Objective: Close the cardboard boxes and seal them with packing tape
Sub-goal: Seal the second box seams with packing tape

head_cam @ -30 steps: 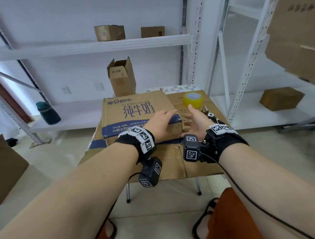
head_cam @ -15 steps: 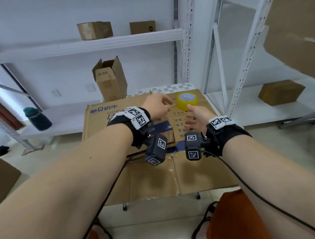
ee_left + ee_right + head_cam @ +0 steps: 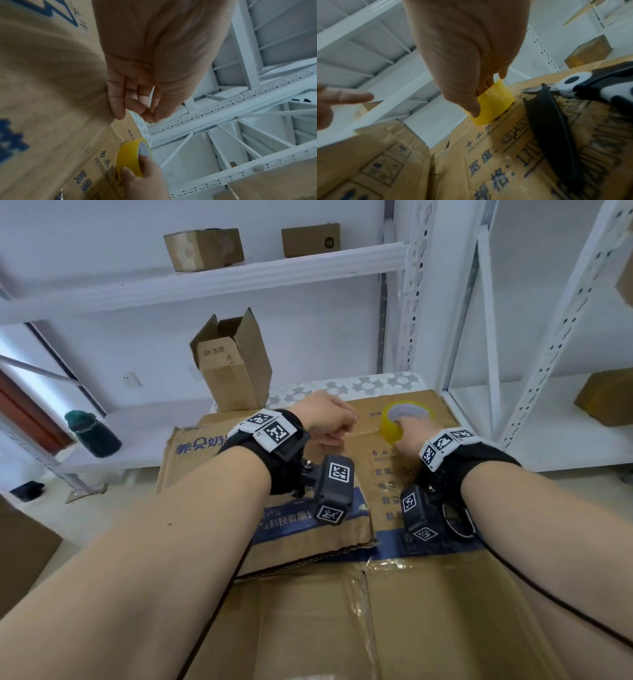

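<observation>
A yellow roll of packing tape (image 3: pixel 390 428) stands on the far right of the brown cardboard sheet (image 3: pixel 428 611). My right hand (image 3: pixel 402 428) grips the tape roll (image 3: pixel 493 108), thumb on its outer wall and fingers over its top. My left hand (image 3: pixel 339 433) hovers just left of the roll, above the far edge of the blue-printed cardboard box (image 3: pixel 191 460), its fingers (image 3: pixel 130 102) loosely curled and holding nothing. In the left wrist view the tape roll (image 3: pixel 130 155) sits below those fingers. The box's top lies flat.
Black-and-white scissors (image 3: pixel 590 83) lie on the cardboard just right of the tape. A small open box (image 3: pixel 236 371) stands on the shelf behind. White shelf posts (image 3: pixel 411 302) rise at the back, with more boxes (image 3: pixel 203 248) on the shelves. A dark bottle (image 3: pixel 92 434) stands left.
Both hands left the printed box and moved forward. My right hand reached the tape roll and took hold of it; my left hand lifted and came up beside it.
</observation>
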### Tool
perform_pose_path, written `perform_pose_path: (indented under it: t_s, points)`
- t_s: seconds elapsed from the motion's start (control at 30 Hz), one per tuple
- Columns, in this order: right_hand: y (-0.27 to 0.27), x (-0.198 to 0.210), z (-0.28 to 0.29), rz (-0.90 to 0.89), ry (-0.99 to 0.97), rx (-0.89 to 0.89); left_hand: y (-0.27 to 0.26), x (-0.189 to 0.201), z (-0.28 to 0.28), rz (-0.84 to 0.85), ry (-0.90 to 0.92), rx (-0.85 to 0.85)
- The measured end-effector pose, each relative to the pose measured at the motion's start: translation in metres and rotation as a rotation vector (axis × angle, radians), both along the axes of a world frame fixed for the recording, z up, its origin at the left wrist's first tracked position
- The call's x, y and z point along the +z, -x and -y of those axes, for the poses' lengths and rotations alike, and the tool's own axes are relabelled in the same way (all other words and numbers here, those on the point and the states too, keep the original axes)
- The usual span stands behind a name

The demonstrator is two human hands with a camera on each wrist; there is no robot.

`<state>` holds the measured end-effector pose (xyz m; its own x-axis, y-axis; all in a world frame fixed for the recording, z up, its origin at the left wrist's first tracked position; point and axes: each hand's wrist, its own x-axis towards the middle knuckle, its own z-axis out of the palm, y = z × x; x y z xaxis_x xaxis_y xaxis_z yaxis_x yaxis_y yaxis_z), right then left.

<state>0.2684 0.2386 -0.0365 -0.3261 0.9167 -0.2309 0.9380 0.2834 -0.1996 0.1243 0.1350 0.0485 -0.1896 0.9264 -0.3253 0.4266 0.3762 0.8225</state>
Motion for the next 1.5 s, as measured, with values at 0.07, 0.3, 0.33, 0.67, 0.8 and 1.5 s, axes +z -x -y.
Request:
perform_pose_path:
  t_s: [0.07,0.3,0.33,0.67,0.8,1.5]
  points:
    - [-0.002,-0.007,-0.005,0.01,-0.065,-0.005,0.003,0.0,-0.003,0.052,0.012,0.011]
    - [-0.007,0.005,-0.006,-0.414,-0.05,-0.024,0.001,0.009,0.0,0.188,-0.04,0.06]
    - [-0.006,0.011,-0.005,-0.586,-0.018,-0.047,-0.001,0.012,0.003,0.218,-0.046,0.076]
    - [-0.009,0.095,0.115,-1.488,0.292,0.09,0.006,0.035,0.069,0.523,-0.139,0.228]
    - [0.003,0.089,0.167,-1.623,0.414,0.094,0.015,0.024,0.106,0.748,-0.152,0.255]
    - [0.063,0.063,0.257,-1.771,0.581,-0.277,0.043,-0.031,0.214,0.859,-0.386,0.219]
